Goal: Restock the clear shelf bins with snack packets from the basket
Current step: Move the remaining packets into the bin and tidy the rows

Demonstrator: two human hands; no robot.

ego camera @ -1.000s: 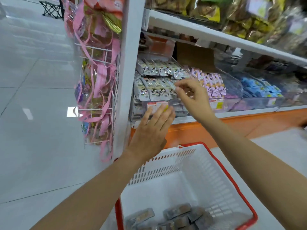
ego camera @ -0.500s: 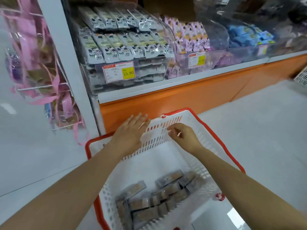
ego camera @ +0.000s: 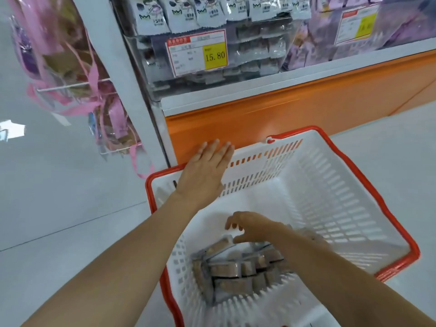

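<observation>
- The right hand (ego camera: pixel 251 228) hangs inside the basket with its fingers loosely curled, holding nothing. Its thumb sits just above the topmost packet, and I cannot tell whether it touches.
- The left hand (ego camera: pixel 205 171) is flat, fingers straight and close together, spread over the basket's far-left rim.
- The snack packets (ego camera: pixel 232 271), brownish in clear wrap, lie heaped in the near-left corner of the basket (ego camera: pixel 330 199), which is white with a red rim.
- Beyond the basket I see the shelf's orange base (ego camera: pixel 295 107). Above it is the clear bin (ego camera: pixel 257 55), packed with white packets, with a price label (ego camera: pixel 197 53) on its front.
- Pink-ribboned bags (ego camera: pixel 70 74) hang at the left.
</observation>
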